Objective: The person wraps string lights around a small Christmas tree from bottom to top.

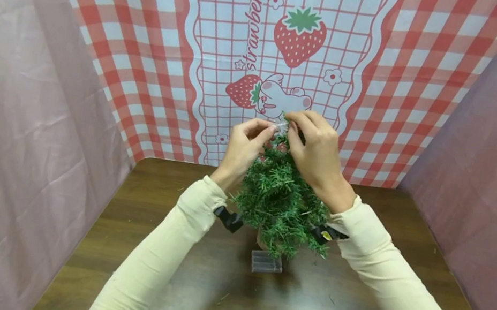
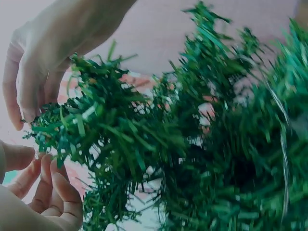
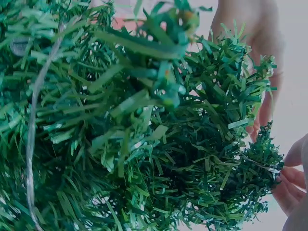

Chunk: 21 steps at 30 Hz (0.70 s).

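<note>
A small artificial Christmas tree with green bristly branches stands upright between the two hands. At its top, my left hand pinches a thin clear wire between thumb and fingertips. On the other side of the tip, my right hand has its thumb and forefinger closed close around the same wire. The right wrist view shows the wire running over the tree's tip into the right fingers. More of the wire hangs along the branches in the left wrist view. Fingers and foliage partly hide the wire's end.
A small clear plastic box sits on the brown wooden table at the tree's foot. Green needle bits lie scattered there. Behind hangs a red-and-white strawberry cloth; pink curtains flank both sides.
</note>
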Motion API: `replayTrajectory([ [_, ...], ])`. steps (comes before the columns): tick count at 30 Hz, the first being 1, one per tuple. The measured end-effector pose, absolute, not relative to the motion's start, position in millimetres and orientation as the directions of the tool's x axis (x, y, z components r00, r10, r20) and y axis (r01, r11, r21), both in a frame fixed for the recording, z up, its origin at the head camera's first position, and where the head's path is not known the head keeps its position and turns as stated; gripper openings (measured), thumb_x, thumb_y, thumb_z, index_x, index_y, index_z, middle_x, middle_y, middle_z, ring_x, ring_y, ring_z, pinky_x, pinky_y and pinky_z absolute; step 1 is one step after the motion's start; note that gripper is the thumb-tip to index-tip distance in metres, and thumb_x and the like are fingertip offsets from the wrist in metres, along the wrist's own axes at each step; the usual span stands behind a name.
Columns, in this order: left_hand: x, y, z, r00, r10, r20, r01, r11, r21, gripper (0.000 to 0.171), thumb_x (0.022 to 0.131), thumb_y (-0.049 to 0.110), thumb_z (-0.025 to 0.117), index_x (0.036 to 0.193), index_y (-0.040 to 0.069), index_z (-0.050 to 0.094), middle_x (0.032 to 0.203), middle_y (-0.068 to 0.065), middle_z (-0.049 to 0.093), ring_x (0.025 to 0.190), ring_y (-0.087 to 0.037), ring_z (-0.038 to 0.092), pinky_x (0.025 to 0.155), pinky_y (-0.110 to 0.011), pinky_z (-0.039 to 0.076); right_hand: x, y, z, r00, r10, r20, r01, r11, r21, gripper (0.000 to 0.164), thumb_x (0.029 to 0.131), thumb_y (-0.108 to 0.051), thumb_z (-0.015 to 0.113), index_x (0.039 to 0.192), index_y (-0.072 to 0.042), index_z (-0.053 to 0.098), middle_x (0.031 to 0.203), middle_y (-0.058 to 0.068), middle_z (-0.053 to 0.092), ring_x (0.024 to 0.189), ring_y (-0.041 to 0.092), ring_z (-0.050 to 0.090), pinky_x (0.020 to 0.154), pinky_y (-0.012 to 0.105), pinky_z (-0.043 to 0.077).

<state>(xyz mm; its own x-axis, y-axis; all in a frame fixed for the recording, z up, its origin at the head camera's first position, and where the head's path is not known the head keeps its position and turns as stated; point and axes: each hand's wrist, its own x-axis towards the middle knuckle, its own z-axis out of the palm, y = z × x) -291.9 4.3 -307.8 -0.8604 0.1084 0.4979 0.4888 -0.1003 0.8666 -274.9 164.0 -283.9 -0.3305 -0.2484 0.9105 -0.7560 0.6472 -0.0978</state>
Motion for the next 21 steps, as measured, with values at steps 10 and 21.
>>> replayTrajectory([
  [10,-262.7,-15.3,-326.8,-0.788,0.187,0.586,0.610,0.114,0.784,0.023,0.102,0.011,0.055,0.123,0.003,0.062,0.105,-0.020,0.067,0.091,-0.030,0.064,0.072,-0.039,0.054,-255.7,177.0,-294.7,-0.391,-0.279,0.877,-0.781,0.604,-0.157,0.035,0.095,0.005,0.057,0.129,0.000,0.063,0.123,0.018,0.064,0.115,0.033,0.057,0.097,0.046,0.048],
  [21,-223.6,-34.1,-368.4,-0.652,0.342,0.677,0.756,0.360,0.546,0.030,0.105,0.019,0.050,0.127,0.003,0.061,0.126,-0.011,0.063,0.118,-0.021,0.058,0.099,-0.038,0.049,-209.9,211.3,-326.4,-0.421,-0.290,0.860,-0.734,0.666,-0.134,0.041,0.094,-0.003,0.063,0.135,-0.001,0.059,0.140,0.020,0.055,0.130,0.037,0.048,0.106,0.050,0.040],
])
